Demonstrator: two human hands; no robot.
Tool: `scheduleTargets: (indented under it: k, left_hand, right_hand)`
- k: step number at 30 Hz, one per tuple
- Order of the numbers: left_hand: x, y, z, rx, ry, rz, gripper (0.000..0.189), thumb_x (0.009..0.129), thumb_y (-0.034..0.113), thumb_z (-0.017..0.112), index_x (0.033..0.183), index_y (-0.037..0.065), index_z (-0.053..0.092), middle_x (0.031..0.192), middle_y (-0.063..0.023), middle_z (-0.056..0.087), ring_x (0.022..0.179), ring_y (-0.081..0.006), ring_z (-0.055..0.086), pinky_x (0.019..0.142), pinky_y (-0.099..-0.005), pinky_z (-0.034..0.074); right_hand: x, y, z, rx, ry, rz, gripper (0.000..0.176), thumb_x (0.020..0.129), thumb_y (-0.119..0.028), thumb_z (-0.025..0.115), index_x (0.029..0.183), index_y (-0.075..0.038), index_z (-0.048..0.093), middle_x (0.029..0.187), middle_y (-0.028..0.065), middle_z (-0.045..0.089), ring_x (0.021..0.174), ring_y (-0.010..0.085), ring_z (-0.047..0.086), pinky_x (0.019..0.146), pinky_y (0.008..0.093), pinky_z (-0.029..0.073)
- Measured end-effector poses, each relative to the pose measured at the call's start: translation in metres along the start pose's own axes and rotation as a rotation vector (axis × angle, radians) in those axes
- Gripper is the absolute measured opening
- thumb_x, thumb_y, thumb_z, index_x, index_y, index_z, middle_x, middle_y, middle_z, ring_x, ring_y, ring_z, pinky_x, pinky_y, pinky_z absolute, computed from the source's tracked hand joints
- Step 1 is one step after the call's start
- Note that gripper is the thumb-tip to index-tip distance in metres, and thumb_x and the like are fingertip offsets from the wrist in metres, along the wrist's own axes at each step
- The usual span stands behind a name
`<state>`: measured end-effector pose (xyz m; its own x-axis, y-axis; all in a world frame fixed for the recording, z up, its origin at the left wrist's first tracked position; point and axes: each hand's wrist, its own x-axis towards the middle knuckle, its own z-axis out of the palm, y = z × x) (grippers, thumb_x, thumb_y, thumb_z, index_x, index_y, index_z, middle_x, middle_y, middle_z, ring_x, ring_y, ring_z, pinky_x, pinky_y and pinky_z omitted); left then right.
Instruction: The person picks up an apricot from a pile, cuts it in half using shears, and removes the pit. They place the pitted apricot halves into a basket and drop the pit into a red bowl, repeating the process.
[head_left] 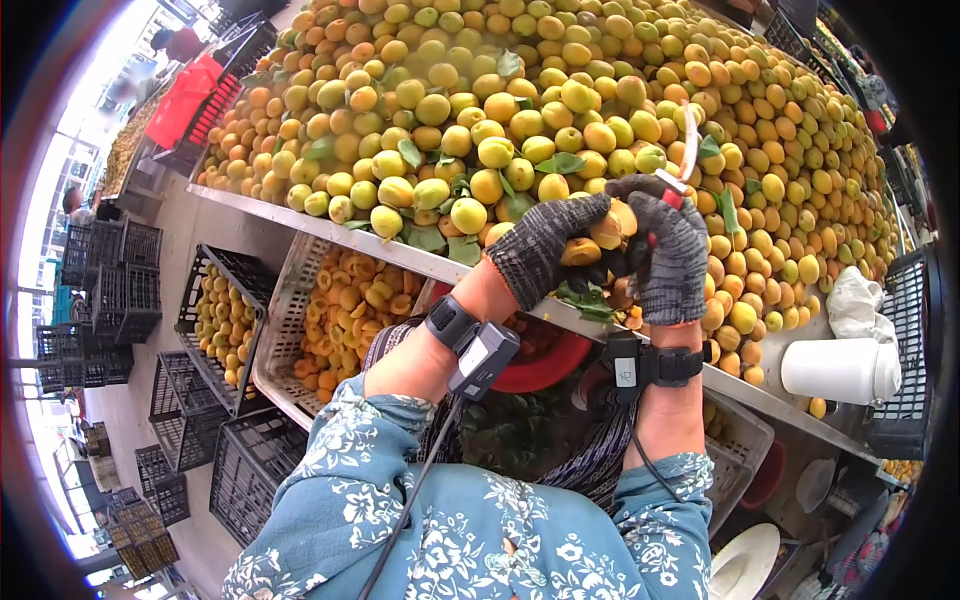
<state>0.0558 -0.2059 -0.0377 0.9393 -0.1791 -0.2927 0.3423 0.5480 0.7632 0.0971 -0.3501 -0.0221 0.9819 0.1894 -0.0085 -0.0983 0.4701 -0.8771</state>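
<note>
Both hands wear dark grey knitted gloves and meet over the front edge of a big heap of apricots (496,152). My left hand (545,240) is closed around an apricot (612,226) that looks cut; a second piece of fruit (580,252) shows just below it. In my right hand (668,255) is a small knife (690,145) with a red handle, its pale curved blade pointing up and away from the fruit. The right fingers are close against the apricot. Leaves and scraps (590,303) lie on the metal table edge (420,262) beneath the hands.
A white crate (275,345) of halved apricots (360,300) stands at lower left, beside a black crate (245,270) of whole ones. Below my hands is a red basin (545,365). A white lidded container (840,370) sits on the table at right. Stacked black crates (110,255) stand farther left.
</note>
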Motion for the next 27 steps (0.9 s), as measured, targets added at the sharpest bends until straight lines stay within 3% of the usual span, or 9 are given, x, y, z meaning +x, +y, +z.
scheduleTargets:
  k: [2,4,8,11,13,14,16,19,27]
  left_hand:
    - [-0.002,-0.002,0.001,-0.043,0.043,-0.012,0.036,0.094,0.038,0.055,0.1,0.003,0.064,0.077,-0.0083,0.067,0.06,-0.0152,0.063,0.053,-0.0249,0.05]
    - [-0.009,-0.001,0.001,0.041,-0.037,-0.014,0.034,0.094,0.035,0.055,0.105,0.003,0.063,0.081,-0.0092,0.067,0.065,-0.0147,0.064,0.056,-0.0253,0.051]
    - [-0.006,-0.012,0.004,0.018,-0.058,-0.033,0.035,0.094,0.033,0.054,0.112,0.004,0.061,0.091,-0.0085,0.068,0.067,-0.0137,0.064,0.058,-0.0247,0.051]
    - [-0.002,-0.016,0.009,0.163,-0.089,0.201,0.037,0.09,0.029,0.06,0.118,0.005,0.057,0.096,-0.0055,0.066,0.071,-0.0128,0.064,0.058,-0.0242,0.051]
    - [-0.006,-0.002,0.017,0.129,-0.24,-0.078,0.041,0.077,0.011,0.072,0.115,0.002,0.058,0.096,-0.0062,0.064,0.084,-0.0121,0.063,0.073,-0.0253,0.054]
    - [-0.005,-0.003,0.017,0.13,-0.241,-0.082,0.041,0.077,0.011,0.072,0.115,0.002,0.058,0.096,-0.0062,0.064,0.084,-0.0121,0.063,0.073,-0.0253,0.054]
    - [-0.001,-0.01,0.017,0.345,-0.245,-0.031,0.055,0.07,0.014,0.074,0.121,0.006,0.054,0.092,-0.0007,0.062,0.076,-0.0091,0.06,0.059,-0.0221,0.05]
    - [0.002,-0.014,0.02,0.385,-0.221,0.0,0.054,0.069,0.01,0.075,0.119,0.006,0.056,0.094,-0.0011,0.062,0.077,-0.0083,0.059,0.061,-0.0218,0.049]
    - [0.004,-0.013,0.024,0.484,-0.225,0.009,0.05,0.071,0.013,0.077,0.116,0.003,0.059,0.095,-0.0054,0.066,0.084,-0.011,0.061,0.073,-0.0262,0.052]
  right_hand:
    - [0.008,-0.008,-0.013,-0.002,0.006,-0.026,0.013,0.084,-0.007,0.062,0.094,0.0,0.065,0.079,0.0082,0.068,0.041,0.0069,0.047,0.037,0.02,0.038]
    - [0.011,-0.012,-0.024,0.03,0.01,-0.073,0.02,0.088,-0.016,0.06,0.1,-0.001,0.063,0.081,0.01,0.067,0.043,0.0087,0.048,0.039,0.022,0.038]
    - [0.01,-0.021,-0.031,0.309,-0.012,-0.081,0.023,0.091,-0.022,0.06,0.103,-0.003,0.062,0.067,-0.0011,0.051,0.048,0.0075,0.039,0.045,0.0227,0.034]
    - [0.015,-0.023,-0.042,0.496,-0.13,-0.099,0.023,0.092,-0.025,0.06,0.1,-0.004,0.061,0.064,-0.0039,0.043,0.047,0.0074,0.034,0.046,0.0246,0.03]
    - [0.019,-0.02,-0.046,0.53,-0.122,-0.116,0.023,0.091,-0.027,0.061,0.097,-0.005,0.061,0.062,-0.0047,0.04,0.047,0.0074,0.032,0.046,0.025,0.029]
    - [0.02,-0.019,-0.048,0.563,-0.118,-0.133,0.023,0.091,-0.028,0.061,0.095,-0.005,0.061,0.061,-0.0055,0.036,0.047,0.0074,0.031,0.046,0.0253,0.027]
    - [0.02,-0.02,-0.047,0.546,-0.114,-0.134,0.024,0.091,-0.029,0.062,0.092,-0.006,0.061,0.062,-0.0062,0.035,0.047,0.0074,0.031,0.047,0.0258,0.027]
    - [0.016,-0.024,-0.034,0.5,-0.075,-0.155,0.018,0.086,-0.025,0.068,0.086,-0.008,0.061,0.057,-0.0047,0.04,0.045,0.0087,0.035,0.044,0.0248,0.031]
    - [0.001,-0.031,-0.016,0.071,0.004,-0.323,0.022,0.086,-0.022,0.066,0.096,-0.003,0.062,0.055,-0.0009,0.046,0.041,0.0088,0.037,0.04,0.024,0.033]
